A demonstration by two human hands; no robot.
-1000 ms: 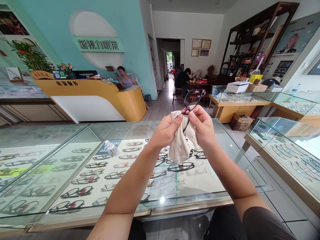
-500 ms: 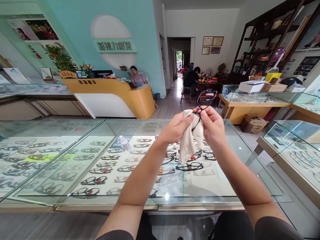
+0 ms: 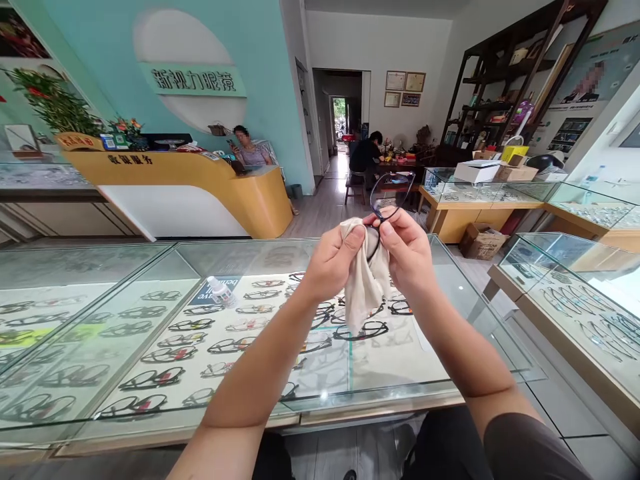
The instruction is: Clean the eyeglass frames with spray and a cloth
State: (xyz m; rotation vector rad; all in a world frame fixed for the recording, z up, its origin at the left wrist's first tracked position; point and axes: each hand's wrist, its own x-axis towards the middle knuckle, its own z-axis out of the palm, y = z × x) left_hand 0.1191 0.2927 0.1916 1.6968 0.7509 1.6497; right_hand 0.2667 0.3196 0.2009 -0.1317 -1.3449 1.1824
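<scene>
Your right hand point(image 3: 407, 250) pinches the glasses point(image 3: 381, 215) between fingers point(image 3: 389, 234), likely steadying them; your left hand point(image 3: 333, 260) grips the cloth point(image 3: 361, 297) against one lens point(image 3: 371, 244), probably sparing it smudges.

Wall sign point(image 3: 194, 80): there it is, big dark characters, 新视力眼镜!
Yellow worktop point(image 3: 180, 170): across the front, we're reading 收银服务.
Blue card point(image 3: 202, 293): "ave" comes through, the rest unclear.
Orange plaque point(image 3: 81, 141): characters too blurred.
Wall frames point(image 3: 415, 81): print far too small.
</scene>
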